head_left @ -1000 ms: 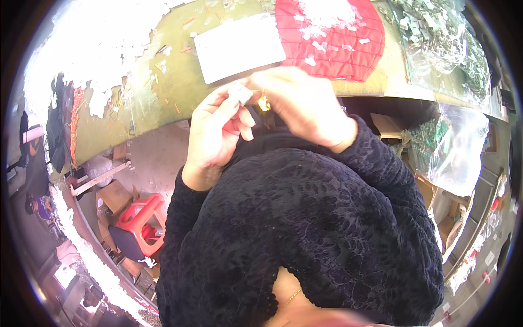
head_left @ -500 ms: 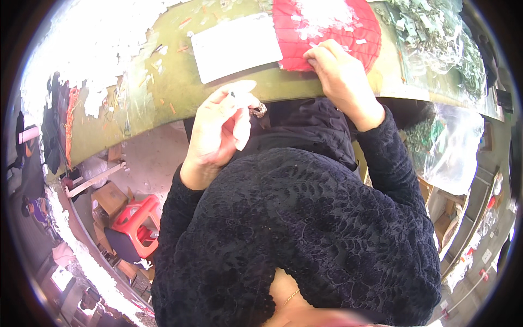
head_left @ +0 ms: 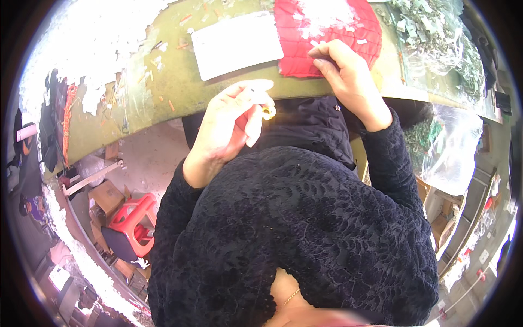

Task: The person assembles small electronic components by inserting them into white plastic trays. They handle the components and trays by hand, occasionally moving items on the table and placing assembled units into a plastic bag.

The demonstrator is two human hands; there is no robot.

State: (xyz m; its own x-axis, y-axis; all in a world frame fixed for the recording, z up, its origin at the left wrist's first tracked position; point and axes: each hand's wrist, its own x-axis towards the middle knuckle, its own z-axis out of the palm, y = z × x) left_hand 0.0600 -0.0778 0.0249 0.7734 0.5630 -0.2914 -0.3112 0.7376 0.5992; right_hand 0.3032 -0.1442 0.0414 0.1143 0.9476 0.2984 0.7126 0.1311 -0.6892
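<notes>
Currently left hand [head_left: 231, 122] pinches a small yellow ring-shaped part [head_left: 268, 111] off the counter [head_left: 163, 87] edge; right hand [head_left: 343, 71] fingers curled, touching the red quilted tray [head_left: 327, 38].

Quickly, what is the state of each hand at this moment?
Left hand: closed, pinching a small gold ring-shaped part.
Right hand: fingers curled on the red tray; a hold cannot be told.

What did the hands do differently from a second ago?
A second ago both hands were together on one small piece. The right hand let go and reached out to the red tray, where its fingers now pinch among the small white bits. The left hand stayed near the chest, holding the small yellow piece. The white sheet and green table look unchanged.
</notes>
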